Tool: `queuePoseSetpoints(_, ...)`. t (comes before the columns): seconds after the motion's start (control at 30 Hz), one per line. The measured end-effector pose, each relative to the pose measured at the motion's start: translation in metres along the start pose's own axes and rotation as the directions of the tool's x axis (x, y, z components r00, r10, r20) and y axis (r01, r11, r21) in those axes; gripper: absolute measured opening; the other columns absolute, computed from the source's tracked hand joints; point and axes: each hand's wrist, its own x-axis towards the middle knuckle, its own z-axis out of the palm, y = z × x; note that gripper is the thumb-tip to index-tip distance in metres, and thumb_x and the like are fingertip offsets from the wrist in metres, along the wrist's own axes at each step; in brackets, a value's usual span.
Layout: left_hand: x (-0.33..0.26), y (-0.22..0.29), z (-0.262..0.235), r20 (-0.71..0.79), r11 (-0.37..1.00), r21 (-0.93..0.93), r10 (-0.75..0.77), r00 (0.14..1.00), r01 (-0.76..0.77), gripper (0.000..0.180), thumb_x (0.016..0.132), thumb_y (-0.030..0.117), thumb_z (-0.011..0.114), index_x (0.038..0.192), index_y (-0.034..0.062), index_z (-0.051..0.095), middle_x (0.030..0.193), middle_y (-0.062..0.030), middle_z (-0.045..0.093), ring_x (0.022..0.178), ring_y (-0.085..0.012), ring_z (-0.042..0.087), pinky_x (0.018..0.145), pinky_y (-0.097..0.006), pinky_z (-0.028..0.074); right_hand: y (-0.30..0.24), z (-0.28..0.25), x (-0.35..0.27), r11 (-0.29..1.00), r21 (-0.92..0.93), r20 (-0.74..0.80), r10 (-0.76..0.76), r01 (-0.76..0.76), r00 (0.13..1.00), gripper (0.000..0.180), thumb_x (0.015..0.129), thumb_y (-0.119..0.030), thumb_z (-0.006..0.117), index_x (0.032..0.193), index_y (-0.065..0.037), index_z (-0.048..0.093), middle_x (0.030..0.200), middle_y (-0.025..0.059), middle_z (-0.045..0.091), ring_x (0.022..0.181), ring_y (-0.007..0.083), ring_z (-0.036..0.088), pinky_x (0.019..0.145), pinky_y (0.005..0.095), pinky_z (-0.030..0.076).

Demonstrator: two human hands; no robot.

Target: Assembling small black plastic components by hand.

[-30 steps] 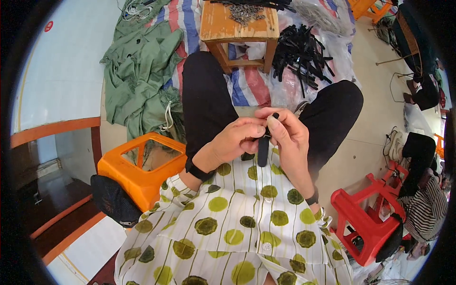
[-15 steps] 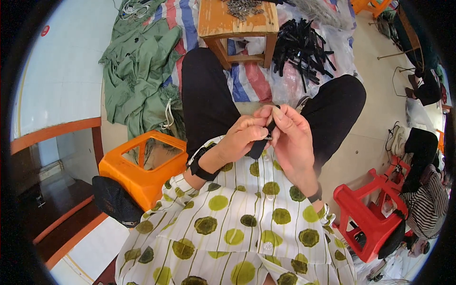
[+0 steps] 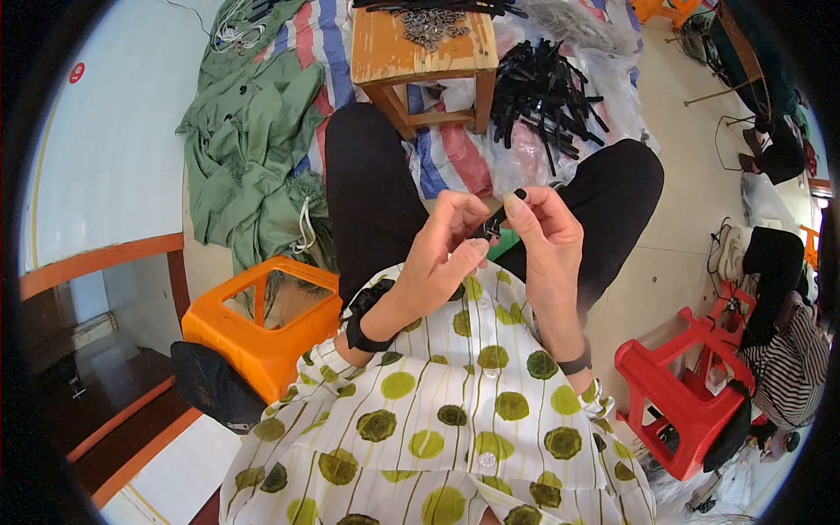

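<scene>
A short black strap (image 3: 494,226) with a small shiny metal piece on it is held between my two hands, just above my lap. My left hand (image 3: 446,254) pinches its lower end near the metal piece, thumb against fingers. The upper end is gripped by my right hand (image 3: 549,249) between thumb and fingertips, and its tip pokes out above the thumb. Fingers partly cover the metal piece, so its exact shape is hidden. Ahead, a worn wooden stool (image 3: 372,61) bears a heap of small metal fittings (image 3: 430,29) and some black straps along its far edge.
A pile of black straps (image 3: 544,101) lies on clear plastic right of the wooden stool. Green cloth (image 3: 245,140) is spread on the left. An orange stool (image 3: 210,328) stands by my left arm, a red stool (image 3: 647,376) at my right. Striped sheeting (image 3: 464,157) covers the floor ahead.
My hands have moved slightly apart. The strap, which hung down below my fingers, now slants up from my left hand to my right. The view has shifted a little.
</scene>
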Motion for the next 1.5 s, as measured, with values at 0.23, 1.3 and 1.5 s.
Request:
queuePoseSetpoints(0.23,-0.001,-0.005,-0.003,0.007,0.974,0.193,0.119,0.993,-0.119,0.017,0.088,0.005,0.050,0.102,0.0011,0.042,0.090,-0.0079,0.051,0.069,-0.0114,0.056,0.062,-0.024,0.047,0.005,-0.003,0.002,1.000,-0.021,0.014,0.022,-0.021,1.000,0.011,0.087,-0.012,0.057,0.089,-0.001,0.057,0.076,-0.0017,0.056,0.069,0.0037,0.051,0.061,0.0178,0.041)
queuePoseSetpoints(1.3,-0.002,-0.006,-0.006,0.010,0.987,0.020,0.161,0.987,-0.162,0.006,0.090,0.000,0.048,0.093,-0.0014,0.052,0.081,-0.0060,0.052,0.063,-0.0101,0.056,0.055,-0.022,0.046,0.009,-0.005,0.003,0.992,0.109,0.042,0.054,-0.059,0.998,0.008,0.084,-0.009,0.061,0.086,-0.001,0.059,0.072,-0.0029,0.056,0.065,0.0035,0.052,0.061,0.0179,0.041)
queuePoseSetpoints(1.5,-0.004,-0.005,-0.002,-0.052,0.990,0.037,0.137,0.989,-0.135,0.006,0.089,-0.001,0.047,0.094,-0.0021,0.051,0.074,-0.0057,0.053,0.060,-0.0096,0.056,0.054,-0.021,0.047,0.012,-0.006,0.001,0.998,0.042,0.016,0.039,-0.039,0.999,0.010,0.083,-0.010,0.063,0.084,-0.001,0.058,0.072,-0.0032,0.056,0.066,0.0025,0.051,0.062,0.0171,0.040)
